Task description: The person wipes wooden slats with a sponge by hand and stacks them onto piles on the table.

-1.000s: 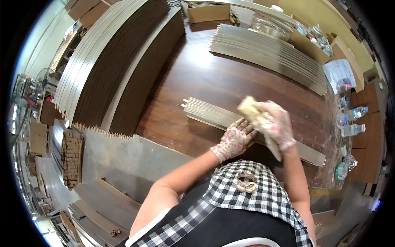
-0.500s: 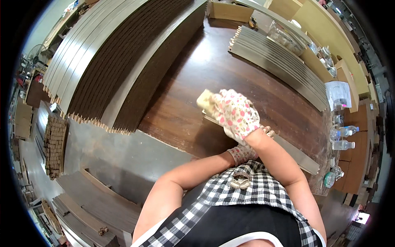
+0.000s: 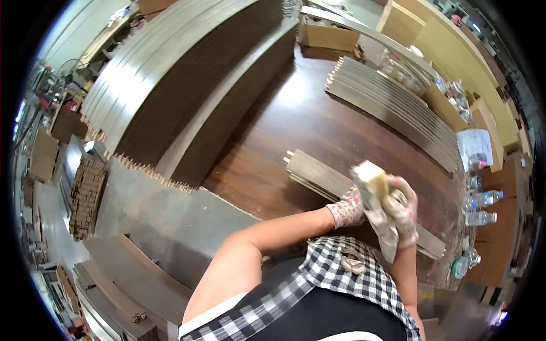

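Note:
My right hand (image 3: 405, 213), in a flower-print glove, is closed round a pale yellow, sponge-like block (image 3: 372, 175) with a limp whitish cloth (image 3: 384, 233) hanging below it. The block is raised above a grey-brown wooden slat (image 3: 321, 170) that lies slantwise on the table. Short pale dowels (image 3: 289, 156) stick out of the slat's left end. My left hand (image 3: 348, 211), also gloved, grips the slat at its near edge; the cloth hides part of its fingers. The slat's middle is hidden behind my hands.
A tall stack of dowel-ended slats (image 3: 165, 85) stands at the left. Another row of slats (image 3: 392, 111) lies at the far right. Plastic bottles (image 3: 482, 218) line the right edge, near a paper sheet (image 3: 475, 146). A cardboard box (image 3: 330, 37) sits at the back.
My right hand has pulled back to the right from the slat's left end and lifted the yellow block. My arms no longer cross. More of the slat's left part shows.

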The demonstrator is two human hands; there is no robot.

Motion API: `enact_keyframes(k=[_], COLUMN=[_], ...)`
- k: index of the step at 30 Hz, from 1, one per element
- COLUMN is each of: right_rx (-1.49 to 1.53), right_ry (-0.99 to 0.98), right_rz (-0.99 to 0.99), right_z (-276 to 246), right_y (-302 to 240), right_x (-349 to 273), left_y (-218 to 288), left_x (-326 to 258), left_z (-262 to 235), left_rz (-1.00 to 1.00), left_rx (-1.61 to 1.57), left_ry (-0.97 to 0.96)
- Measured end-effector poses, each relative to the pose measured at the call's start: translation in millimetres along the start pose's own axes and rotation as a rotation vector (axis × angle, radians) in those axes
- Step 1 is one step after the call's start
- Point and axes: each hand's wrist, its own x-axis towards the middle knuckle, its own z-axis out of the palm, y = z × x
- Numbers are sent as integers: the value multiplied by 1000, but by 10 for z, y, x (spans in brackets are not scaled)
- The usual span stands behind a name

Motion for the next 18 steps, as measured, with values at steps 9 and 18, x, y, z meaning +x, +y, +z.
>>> enact_keyframes(k=[9,18], right_rx=[578,581], right_ry=[-52,-70], right_rz=[-137,98], right_z=[-528,-429], right_y=[45,236], right_x=[-597,-271], left_y=[2365,2321], left_x=[-244,-162], left_z=[-1523,-3075], left_rz=[-262,-753], left_rx=[1440,1862], left_ry=[319,729])
